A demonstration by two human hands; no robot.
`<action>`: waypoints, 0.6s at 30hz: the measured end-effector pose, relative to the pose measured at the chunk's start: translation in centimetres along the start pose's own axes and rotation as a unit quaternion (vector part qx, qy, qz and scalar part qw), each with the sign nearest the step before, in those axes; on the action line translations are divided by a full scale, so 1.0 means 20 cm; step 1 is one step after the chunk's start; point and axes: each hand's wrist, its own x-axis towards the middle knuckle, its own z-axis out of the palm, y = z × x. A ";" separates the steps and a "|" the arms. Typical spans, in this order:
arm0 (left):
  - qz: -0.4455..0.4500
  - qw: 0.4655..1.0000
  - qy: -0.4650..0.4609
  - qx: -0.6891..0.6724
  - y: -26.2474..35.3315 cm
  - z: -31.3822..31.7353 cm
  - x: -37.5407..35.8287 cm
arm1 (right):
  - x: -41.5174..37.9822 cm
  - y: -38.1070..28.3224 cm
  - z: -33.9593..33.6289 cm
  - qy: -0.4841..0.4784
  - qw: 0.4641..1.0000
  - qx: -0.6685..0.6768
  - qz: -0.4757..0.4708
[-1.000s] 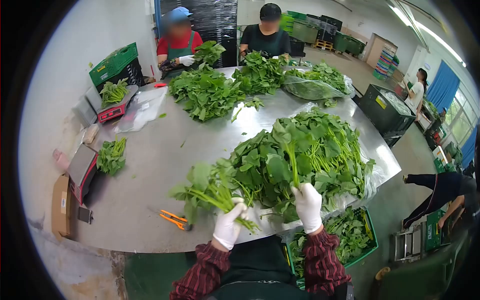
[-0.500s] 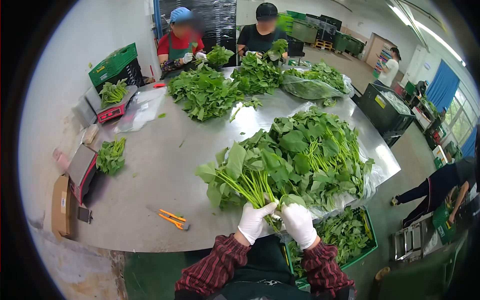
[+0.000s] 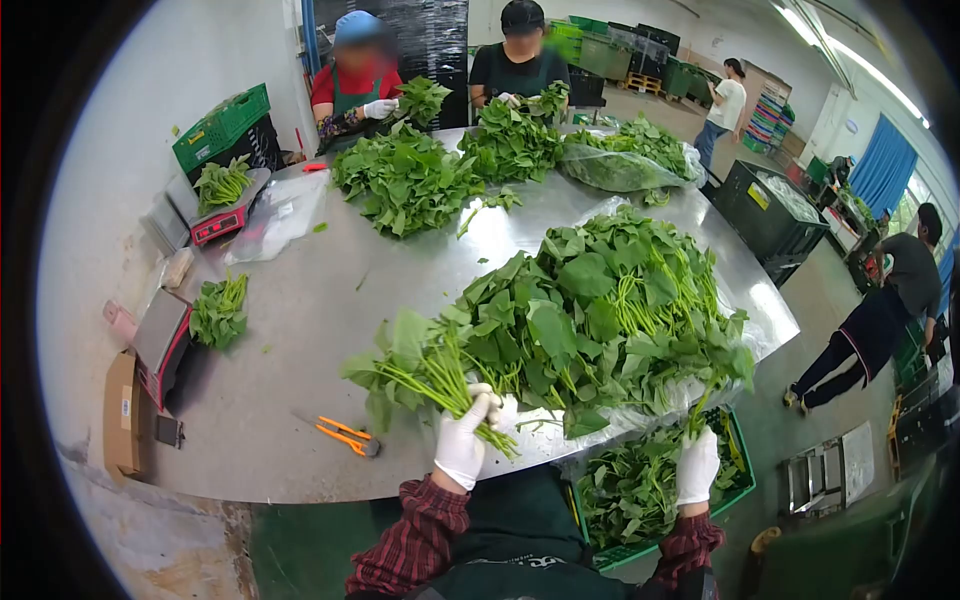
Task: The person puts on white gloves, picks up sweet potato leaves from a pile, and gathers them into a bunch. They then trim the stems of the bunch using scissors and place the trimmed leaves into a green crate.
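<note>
My left hand, in a white glove, is shut on a bunch of leafy greens by its stems, held over the near edge of the steel table. My right hand, also gloved, hangs low at the table's right edge above a green crate of greens, gripping a leaf stem that trails from the big pile of greens. That pile lies on clear plastic right of the bunch.
Orange scissors lie left of my left hand. Two scales with small bunches stand at the left. Two people across the table handle more greens. Other people and dark bins are at the right.
My hands were together on the bunch's stems; now the right hand has dropped to the table's right edge over the crate, while the left has swung the bunch back leftward.
</note>
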 end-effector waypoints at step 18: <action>0.031 0.998 0.038 0.037 0.12 -0.14 -0.02 | 0.48 -0.80 0.26 -0.163 0.924 0.307 -0.160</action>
